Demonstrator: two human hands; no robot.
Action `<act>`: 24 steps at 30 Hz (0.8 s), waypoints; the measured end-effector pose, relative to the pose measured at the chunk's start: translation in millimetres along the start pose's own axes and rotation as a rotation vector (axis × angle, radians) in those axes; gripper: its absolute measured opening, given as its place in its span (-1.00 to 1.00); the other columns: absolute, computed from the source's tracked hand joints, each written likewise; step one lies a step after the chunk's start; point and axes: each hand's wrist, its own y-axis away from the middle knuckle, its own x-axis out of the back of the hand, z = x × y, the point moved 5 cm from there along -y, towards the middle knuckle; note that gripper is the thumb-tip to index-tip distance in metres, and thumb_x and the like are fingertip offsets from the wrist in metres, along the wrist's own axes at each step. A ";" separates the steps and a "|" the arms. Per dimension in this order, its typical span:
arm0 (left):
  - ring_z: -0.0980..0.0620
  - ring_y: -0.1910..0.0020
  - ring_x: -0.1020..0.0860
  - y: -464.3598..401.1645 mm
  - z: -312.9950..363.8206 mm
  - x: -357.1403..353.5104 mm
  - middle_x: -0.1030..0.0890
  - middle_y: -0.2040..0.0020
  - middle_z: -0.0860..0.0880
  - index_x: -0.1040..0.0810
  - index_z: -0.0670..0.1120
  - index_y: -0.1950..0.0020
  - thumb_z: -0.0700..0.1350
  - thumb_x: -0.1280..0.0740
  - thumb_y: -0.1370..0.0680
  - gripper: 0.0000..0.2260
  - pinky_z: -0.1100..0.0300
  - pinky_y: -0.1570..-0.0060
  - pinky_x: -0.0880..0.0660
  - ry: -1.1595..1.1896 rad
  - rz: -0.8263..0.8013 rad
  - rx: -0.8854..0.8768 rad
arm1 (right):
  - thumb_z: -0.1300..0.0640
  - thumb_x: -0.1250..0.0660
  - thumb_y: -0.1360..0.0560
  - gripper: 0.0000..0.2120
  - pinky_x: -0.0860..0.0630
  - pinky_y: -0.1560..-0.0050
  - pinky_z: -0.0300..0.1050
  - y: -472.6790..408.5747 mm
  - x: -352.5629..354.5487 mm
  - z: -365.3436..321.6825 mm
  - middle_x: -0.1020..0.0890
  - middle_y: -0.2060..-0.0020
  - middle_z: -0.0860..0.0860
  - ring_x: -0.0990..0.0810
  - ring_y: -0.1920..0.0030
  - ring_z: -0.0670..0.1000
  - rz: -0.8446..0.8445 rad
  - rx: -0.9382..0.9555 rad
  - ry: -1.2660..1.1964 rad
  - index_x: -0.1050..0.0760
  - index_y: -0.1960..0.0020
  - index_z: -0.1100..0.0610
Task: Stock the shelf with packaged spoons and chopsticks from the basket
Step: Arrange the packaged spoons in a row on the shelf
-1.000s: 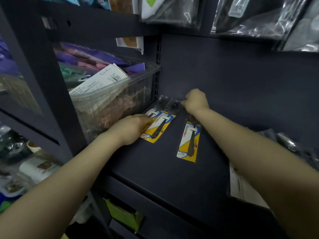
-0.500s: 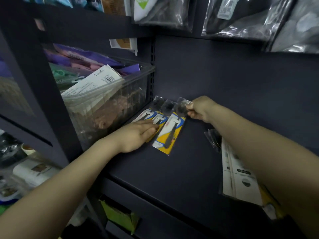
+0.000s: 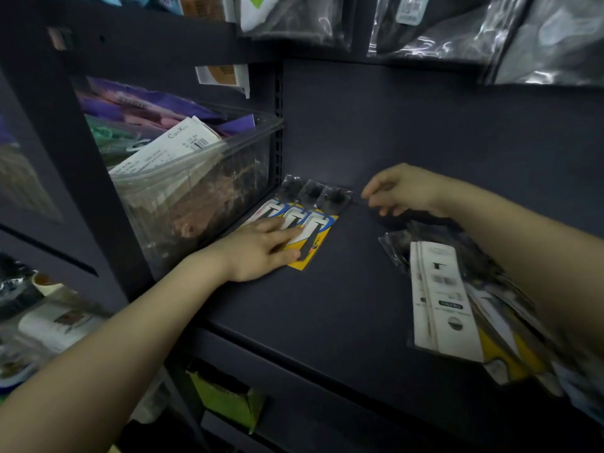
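- we see three yellow-and-blue carded spoon packs (image 3: 302, 220) lying side by side on the dark flat shelf board (image 3: 327, 305), their clear plastic tops against the far back panel, at the far left of the shelf.
- our left hand (image 3: 261, 248) lies flat on the near ends of these packs, fingers spread and pressing down, gripping nothing.
- our right hand (image 3: 397, 189) hovers just right of the packs' far ends, fingers loosely curled and slightly apart; it touches no pack and holds nothing.
- a loose heap of white-backed packaged utensils (image 3: 447, 302) lies on the shelf to the right, under our right forearm, well apart from the three packs.
- a clear plastic bin (image 3: 202, 194) of mixed packets stands just left of the packs, beyond the shelf upright.
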 end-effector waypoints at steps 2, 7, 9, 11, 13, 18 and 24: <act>0.03 -0.52 0.07 0.9 5.1 4.0 -0.05 -0.54 -0.01 -0.10 0.10 -0.48 0.28 -0.05 -0.51 -0.43 0.21 -0.43 0.13 -0.011 0.084 -0.022 | 0.23 -0.38 -0.46 -0.76 -0.45 0.23 -0.40 37.2 6.7 2.3 -0.62 0.15 0.02 -0.57 0.16 -0.02 -0.140 0.058 0.150 -0.54 -0.13 0.21; -0.03 -0.23 -0.47 14.0 65.1 25.3 -0.52 -0.25 -0.10 -0.44 -0.09 -0.30 0.35 -0.03 -0.41 -0.32 0.27 -0.25 -0.28 0.113 0.395 -0.256 | -0.18 -0.42 -0.35 -0.31 -0.37 -0.15 -0.20 84.3 19.2 37.6 -0.43 -0.21 0.00 -0.42 -0.25 0.01 -0.114 -0.028 0.567 -0.33 -0.37 0.09; 0.00 0.01 -0.57 18.4 94.0 24.0 -0.61 -0.06 -0.07 -0.53 -0.10 -0.17 0.21 -0.16 -0.42 -0.50 0.35 0.01 -0.38 0.228 0.406 -0.279 | -0.23 -0.38 -0.36 -0.39 -0.37 0.03 -0.20 85.5 18.0 46.3 -0.45 -0.14 0.05 -0.45 -0.22 0.07 -0.006 -0.082 0.499 -0.40 -0.24 0.12; 0.03 0.12 -0.58 19.4 116.7 18.1 -0.64 0.01 -0.05 -0.56 -0.09 -0.12 0.09 -0.22 -0.42 -0.62 0.40 0.16 -0.37 0.287 0.401 -0.277 | -0.20 -0.36 -0.39 -0.50 -0.34 0.14 -0.19 83.9 16.4 47.6 -0.49 -0.05 0.08 -0.51 -0.16 0.11 0.061 -0.126 0.476 -0.44 -0.10 0.16; 0.04 0.16 -0.57 17.1 133.7 11.0 -0.64 0.02 -0.04 -0.57 -0.08 -0.09 0.02 -0.26 -0.47 -0.72 0.44 0.21 -0.36 0.292 0.406 -0.277 | -0.12 -0.36 -0.40 -0.53 -0.41 0.06 -0.18 80.8 15.1 46.8 -0.53 -0.12 0.10 -0.53 -0.14 0.10 0.062 -0.169 0.429 -0.45 -0.15 0.18; 0.05 0.18 -0.55 14.8 162.7 4.7 -0.63 0.04 -0.05 -0.59 -0.08 -0.01 -0.10 -0.31 -0.49 -0.86 0.40 0.20 -0.37 0.332 0.471 -0.248 | 0.13 -0.31 -0.42 -0.60 -0.48 -0.03 -0.16 82.8 10.8 43.3 -0.53 -0.19 0.15 -0.53 -0.17 0.17 0.092 -0.251 0.461 -0.40 -0.23 0.22; 0.07 0.01 -0.56 16.0 180.0 1.8 -0.62 -0.01 0.00 -0.56 -0.05 -0.11 -0.04 -0.28 -0.51 -0.79 0.23 -0.03 -0.45 0.470 0.479 -0.147 | 0.26 -0.18 -0.51 -0.72 -0.47 0.05 -0.15 98.2 63.2 34.7 -0.56 -0.15 0.24 -0.57 -0.11 0.22 0.474 -0.056 0.202 -0.44 -0.19 0.32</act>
